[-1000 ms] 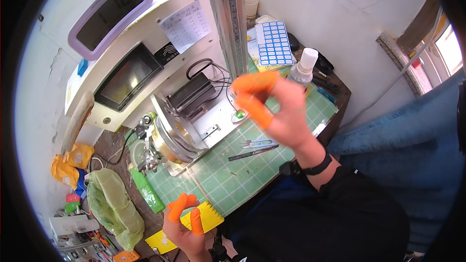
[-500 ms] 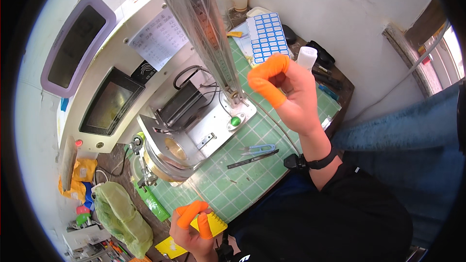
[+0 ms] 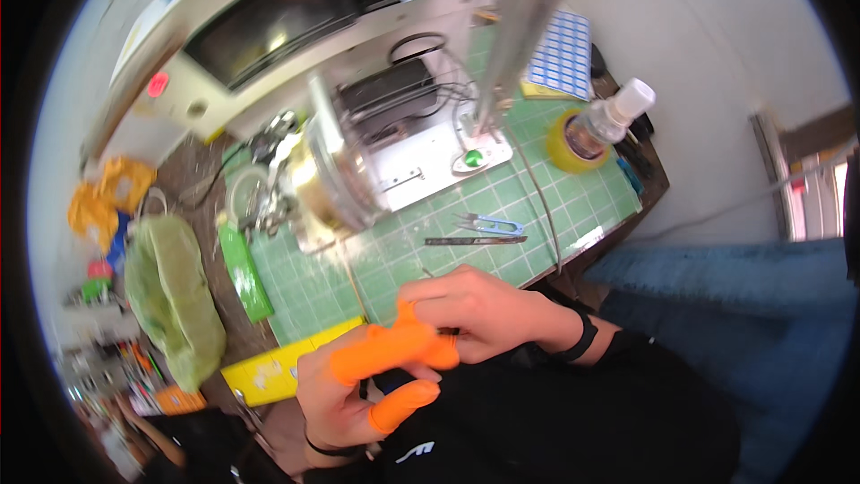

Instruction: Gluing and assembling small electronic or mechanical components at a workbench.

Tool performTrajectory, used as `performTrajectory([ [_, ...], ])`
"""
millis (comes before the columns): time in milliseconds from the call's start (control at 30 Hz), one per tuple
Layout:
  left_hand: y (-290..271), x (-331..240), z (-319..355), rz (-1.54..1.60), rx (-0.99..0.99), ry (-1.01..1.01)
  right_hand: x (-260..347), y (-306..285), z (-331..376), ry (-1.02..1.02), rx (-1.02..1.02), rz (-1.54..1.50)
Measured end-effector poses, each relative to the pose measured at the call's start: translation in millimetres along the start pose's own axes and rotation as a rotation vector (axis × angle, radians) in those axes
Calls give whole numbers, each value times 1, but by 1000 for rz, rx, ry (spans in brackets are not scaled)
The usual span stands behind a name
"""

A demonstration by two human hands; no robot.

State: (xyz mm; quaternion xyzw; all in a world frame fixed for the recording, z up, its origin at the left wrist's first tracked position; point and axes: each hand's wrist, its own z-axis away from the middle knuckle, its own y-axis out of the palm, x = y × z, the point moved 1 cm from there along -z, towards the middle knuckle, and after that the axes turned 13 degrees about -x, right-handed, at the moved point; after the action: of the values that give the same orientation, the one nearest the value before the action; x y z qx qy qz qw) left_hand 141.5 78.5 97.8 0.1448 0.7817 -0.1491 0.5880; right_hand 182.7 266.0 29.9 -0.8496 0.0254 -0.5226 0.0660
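In the head view the left hand and right hand meet, fingers bent, orange finger covers overlapping where I cannot tell whether either grips anything, with a yellow strip partly hidden behind the left and slightly blurred snips on the tabletop beyond the right.

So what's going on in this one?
A person has brought the left hand and right hand, both wearing orange finger covers, together at the near edge of a green gridded mat. Blur hides whether either grip holds anything. Blue-handled snips and a slim black tool lie untouched on the mat, in front of a machine.
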Motion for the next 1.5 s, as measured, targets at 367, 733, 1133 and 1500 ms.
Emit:
performTrajectory([
  [367,-36,31,15,-505,55,286,76,40,-33,-475,239,180],
  [733,-148,15,28,-763,-153,82,74,-32,-53,71,-29,792],
  [1133,-109,29,-79,-815,-132,546,-83,-32,-110,258,-212,-22],
  [1500,-59,62,-111,-880,-58,604,-85,-20,-114,207,-261,171],
])
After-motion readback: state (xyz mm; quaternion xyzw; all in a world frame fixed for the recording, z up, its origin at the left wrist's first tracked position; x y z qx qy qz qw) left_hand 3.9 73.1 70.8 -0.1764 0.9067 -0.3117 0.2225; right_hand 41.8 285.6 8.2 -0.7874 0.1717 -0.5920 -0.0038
